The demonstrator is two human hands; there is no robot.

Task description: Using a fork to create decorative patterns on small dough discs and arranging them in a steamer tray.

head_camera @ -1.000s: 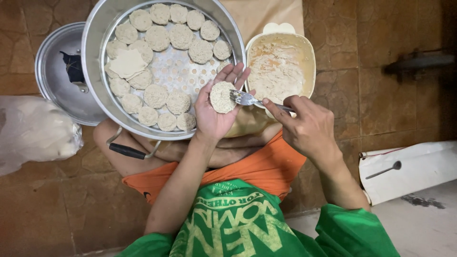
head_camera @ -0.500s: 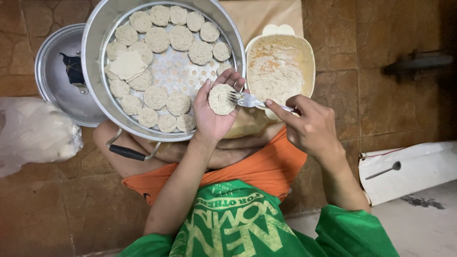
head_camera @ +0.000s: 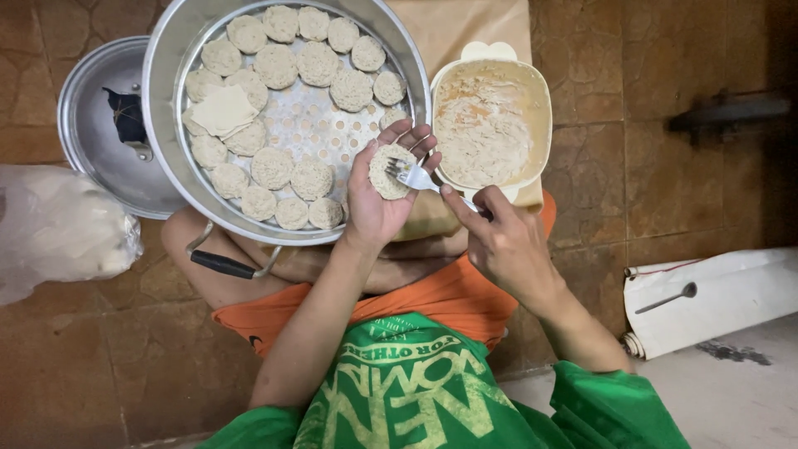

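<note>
the left hand (head_camera: 378,195) lies cupped and open under a round dumpling (head_camera: 389,173), held above the near rim of the metal steamer tray (head_camera: 166,158), while the right hand (head_camera: 499,241) is pinched shut on a fork (head_camera: 413,175). since a moment ago the fork has slid from the dumpling's right edge onto its top, tines now pressing the filling. the cream tub of filling (head_camera: 490,125) sits just right of the tray, a pot lid (head_camera: 100,158) to its left.
</note>
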